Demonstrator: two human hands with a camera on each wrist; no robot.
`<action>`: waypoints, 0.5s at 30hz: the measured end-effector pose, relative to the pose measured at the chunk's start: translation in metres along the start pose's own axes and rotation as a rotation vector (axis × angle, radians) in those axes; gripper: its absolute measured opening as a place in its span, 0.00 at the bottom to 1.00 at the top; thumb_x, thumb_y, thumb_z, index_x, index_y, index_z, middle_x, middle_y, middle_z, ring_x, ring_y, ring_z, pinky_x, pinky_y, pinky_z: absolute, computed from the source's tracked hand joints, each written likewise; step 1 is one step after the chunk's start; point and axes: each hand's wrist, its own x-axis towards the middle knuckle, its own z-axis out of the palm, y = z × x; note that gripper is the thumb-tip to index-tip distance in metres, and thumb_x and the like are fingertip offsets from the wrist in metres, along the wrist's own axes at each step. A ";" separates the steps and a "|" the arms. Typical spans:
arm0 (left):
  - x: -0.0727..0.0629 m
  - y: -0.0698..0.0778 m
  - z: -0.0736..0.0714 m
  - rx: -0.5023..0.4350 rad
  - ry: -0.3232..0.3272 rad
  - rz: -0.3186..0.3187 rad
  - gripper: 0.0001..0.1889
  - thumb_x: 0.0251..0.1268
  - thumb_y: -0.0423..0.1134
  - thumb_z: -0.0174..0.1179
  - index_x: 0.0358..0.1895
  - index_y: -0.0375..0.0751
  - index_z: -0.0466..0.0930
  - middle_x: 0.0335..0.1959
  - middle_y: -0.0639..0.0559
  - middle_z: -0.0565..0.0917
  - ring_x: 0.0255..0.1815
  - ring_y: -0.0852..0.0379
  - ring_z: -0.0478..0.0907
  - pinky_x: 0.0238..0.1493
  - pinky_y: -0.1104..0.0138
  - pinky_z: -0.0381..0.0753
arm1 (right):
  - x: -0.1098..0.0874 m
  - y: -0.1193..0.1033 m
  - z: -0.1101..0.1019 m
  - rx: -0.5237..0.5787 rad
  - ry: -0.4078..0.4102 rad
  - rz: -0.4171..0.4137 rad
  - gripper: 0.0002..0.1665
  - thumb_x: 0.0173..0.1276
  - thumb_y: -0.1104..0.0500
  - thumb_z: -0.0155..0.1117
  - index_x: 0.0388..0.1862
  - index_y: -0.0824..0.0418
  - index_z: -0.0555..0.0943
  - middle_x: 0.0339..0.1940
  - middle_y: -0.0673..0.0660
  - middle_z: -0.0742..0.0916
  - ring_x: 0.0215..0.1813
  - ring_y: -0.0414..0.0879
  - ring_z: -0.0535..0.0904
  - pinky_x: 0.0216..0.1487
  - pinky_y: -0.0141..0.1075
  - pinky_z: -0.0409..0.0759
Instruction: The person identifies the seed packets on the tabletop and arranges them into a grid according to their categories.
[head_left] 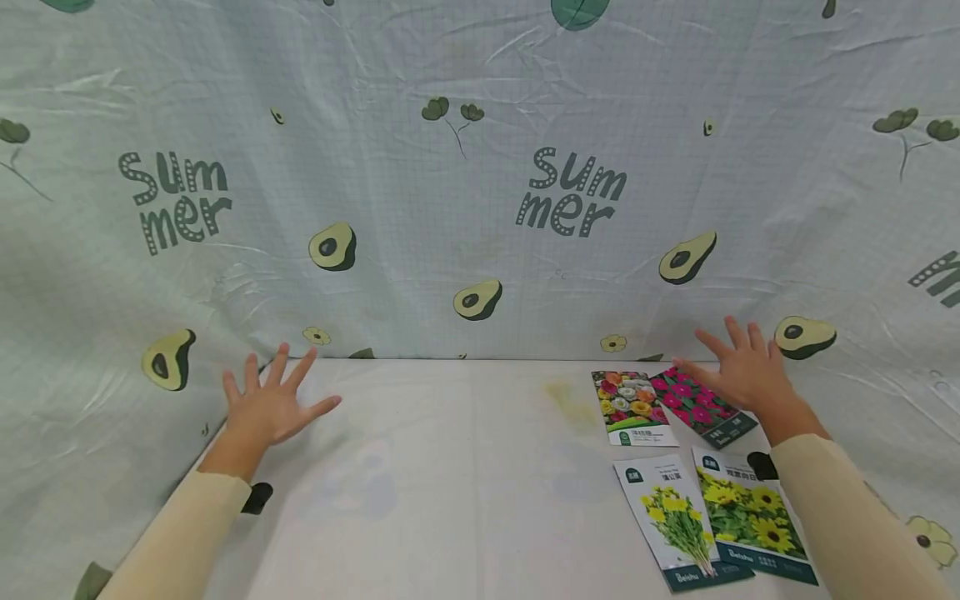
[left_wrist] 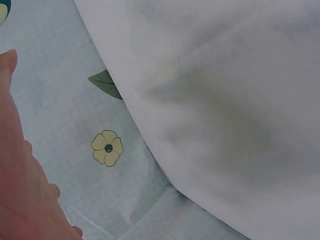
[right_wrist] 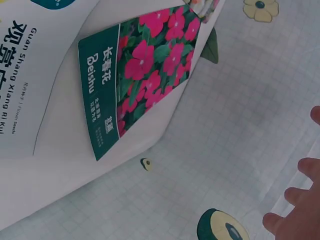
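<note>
My left hand [head_left: 268, 410] is spread with straight fingers above the table's far left corner and holds nothing. On the other side, my right hand [head_left: 747, 379] is also spread and empty, raised over the far right corner. Nearest to it lies a seed packet with pink flowers [head_left: 693, 404], partly covered by the hand in the head view. A packet with mixed-colour blooms [head_left: 633, 407] overlaps it on the left. Closer to me are a packet with a bunch of yellow flowers [head_left: 675, 521] and a sunflower packet [head_left: 756, 517], the first overlapping the second.
The white table [head_left: 450, 483] has a faint yellowish stain left of the packets. Behind it and along its sides hangs a pale curtain [head_left: 405, 200] printed with avocados and lettering. The table's far edge meets this cloth.
</note>
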 end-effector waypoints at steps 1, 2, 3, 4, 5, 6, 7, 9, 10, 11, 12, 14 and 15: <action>-0.001 0.001 0.002 0.001 0.003 0.000 0.56 0.61 0.83 0.43 0.85 0.53 0.41 0.83 0.30 0.39 0.77 0.13 0.30 0.67 0.23 0.22 | -0.001 -0.001 0.001 -0.002 0.007 -0.003 0.56 0.67 0.20 0.51 0.80 0.57 0.62 0.82 0.77 0.51 0.79 0.82 0.42 0.72 0.77 0.40; -0.002 0.002 0.003 0.000 0.004 -0.001 0.56 0.61 0.83 0.43 0.85 0.53 0.42 0.83 0.30 0.39 0.78 0.14 0.30 0.67 0.23 0.22 | -0.001 -0.001 0.003 -0.004 0.015 -0.005 0.56 0.68 0.21 0.51 0.80 0.57 0.62 0.82 0.76 0.52 0.79 0.81 0.42 0.72 0.76 0.41; -0.002 0.003 0.005 -0.002 0.005 -0.001 0.56 0.61 0.83 0.43 0.85 0.53 0.42 0.83 0.30 0.39 0.78 0.14 0.29 0.67 0.23 0.22 | -0.002 -0.002 0.004 -0.009 0.023 -0.009 0.55 0.67 0.21 0.52 0.80 0.57 0.63 0.82 0.76 0.52 0.79 0.81 0.43 0.72 0.76 0.42; -0.003 0.004 0.006 0.000 0.006 -0.001 0.56 0.61 0.83 0.43 0.85 0.53 0.42 0.84 0.30 0.39 0.78 0.14 0.30 0.67 0.23 0.22 | -0.003 -0.003 0.005 -0.009 0.029 -0.014 0.55 0.68 0.22 0.52 0.79 0.57 0.63 0.82 0.76 0.52 0.79 0.81 0.44 0.72 0.76 0.42; -0.004 0.004 0.008 0.004 0.009 -0.002 0.56 0.61 0.83 0.43 0.85 0.53 0.42 0.84 0.30 0.39 0.78 0.14 0.30 0.67 0.23 0.22 | -0.004 -0.003 0.006 -0.010 0.038 -0.018 0.55 0.67 0.22 0.53 0.79 0.57 0.63 0.82 0.76 0.53 0.79 0.81 0.44 0.72 0.76 0.43; -0.004 0.004 0.009 0.004 0.011 -0.002 0.56 0.61 0.83 0.43 0.85 0.53 0.42 0.84 0.30 0.39 0.78 0.14 0.30 0.67 0.23 0.23 | -0.005 -0.004 0.007 -0.014 0.046 -0.022 0.55 0.67 0.21 0.53 0.79 0.57 0.64 0.82 0.76 0.54 0.79 0.81 0.45 0.72 0.76 0.43; -0.005 0.005 0.011 0.009 0.012 -0.005 0.56 0.61 0.84 0.43 0.85 0.54 0.42 0.84 0.30 0.39 0.78 0.15 0.31 0.67 0.23 0.23 | -0.005 -0.004 0.008 -0.017 0.051 -0.028 0.55 0.67 0.21 0.53 0.79 0.57 0.64 0.81 0.76 0.54 0.79 0.81 0.45 0.72 0.76 0.44; -0.007 0.007 0.013 0.007 0.017 -0.005 0.56 0.61 0.83 0.43 0.84 0.54 0.43 0.84 0.30 0.40 0.78 0.14 0.32 0.67 0.23 0.24 | -0.007 -0.005 0.009 -0.018 0.057 -0.036 0.56 0.66 0.20 0.53 0.78 0.57 0.65 0.81 0.76 0.54 0.78 0.81 0.46 0.72 0.75 0.45; -0.007 0.008 0.014 0.005 0.020 -0.003 0.56 0.61 0.84 0.43 0.84 0.54 0.43 0.84 0.30 0.40 0.78 0.14 0.32 0.67 0.23 0.24 | -0.008 -0.006 0.010 -0.015 0.059 -0.040 0.56 0.66 0.20 0.53 0.78 0.57 0.65 0.81 0.76 0.55 0.78 0.81 0.47 0.71 0.76 0.45; -0.008 0.010 0.015 0.000 0.023 0.000 0.56 0.61 0.83 0.43 0.84 0.54 0.43 0.84 0.30 0.40 0.78 0.15 0.32 0.67 0.23 0.24 | -0.009 -0.006 0.010 -0.014 0.062 -0.044 0.55 0.66 0.21 0.53 0.78 0.57 0.65 0.81 0.76 0.55 0.78 0.81 0.47 0.71 0.76 0.46; -0.009 0.011 0.016 -0.006 0.024 0.001 0.56 0.61 0.83 0.44 0.84 0.54 0.44 0.84 0.31 0.40 0.78 0.15 0.31 0.67 0.23 0.24 | -0.010 -0.007 0.010 -0.013 0.063 -0.048 0.55 0.66 0.20 0.53 0.78 0.57 0.66 0.81 0.76 0.55 0.78 0.81 0.47 0.71 0.76 0.46; -0.010 0.015 0.018 -0.012 0.027 0.002 0.56 0.61 0.83 0.44 0.84 0.54 0.44 0.84 0.31 0.40 0.79 0.15 0.31 0.68 0.23 0.25 | -0.012 -0.007 0.011 -0.007 0.067 -0.056 0.54 0.67 0.21 0.53 0.77 0.58 0.66 0.81 0.76 0.56 0.78 0.81 0.47 0.71 0.76 0.46; -0.011 0.016 0.019 -0.018 0.028 0.002 0.56 0.61 0.83 0.44 0.84 0.54 0.45 0.84 0.31 0.40 0.79 0.16 0.31 0.68 0.23 0.25 | -0.013 -0.008 0.011 -0.005 0.071 -0.061 0.53 0.67 0.22 0.54 0.77 0.58 0.67 0.81 0.76 0.56 0.78 0.81 0.47 0.71 0.76 0.47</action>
